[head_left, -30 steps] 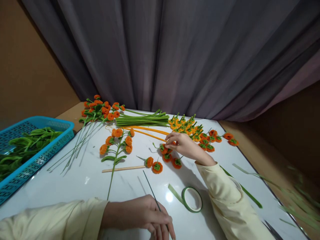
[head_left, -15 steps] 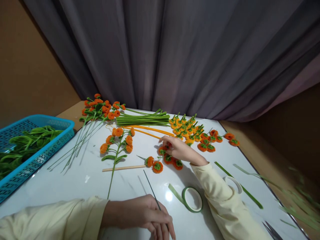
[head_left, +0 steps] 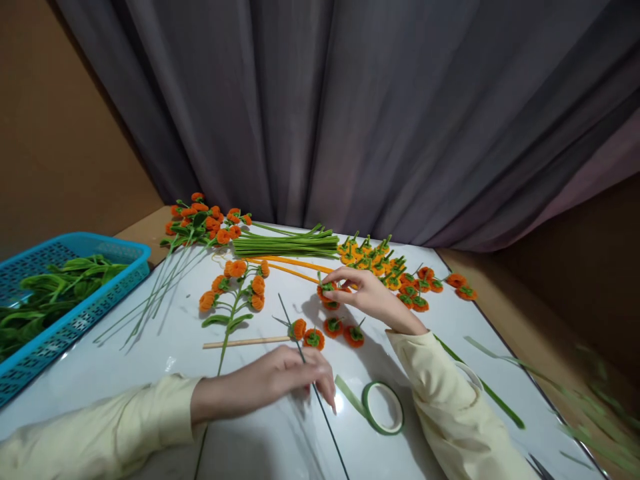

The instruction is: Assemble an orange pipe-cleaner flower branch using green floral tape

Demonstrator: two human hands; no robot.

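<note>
My left hand is closed around a thin dark green stem wire, which slants from upper left to lower right. Between the fingertips of my right hand is an orange fuzzy pipe-cleaner flower with a green underside, lifted off the table. Below that hand lie loose orange flowers with short stalks. A roll of green floral tape lies with its end loose, to the right of my left hand. A branch with orange flowers and green leaves rests at centre left.
A blue basket of green leaves stands left. Farther back are a bundle of green pipe cleaners, yellow flowers and finished orange sprays. A wooden stick lies at mid-table. Scissors show at lower right.
My right hand has picked up an orange flower from the group on the table. My left hand has moved up and slightly left, carrying the wire with it.
</note>
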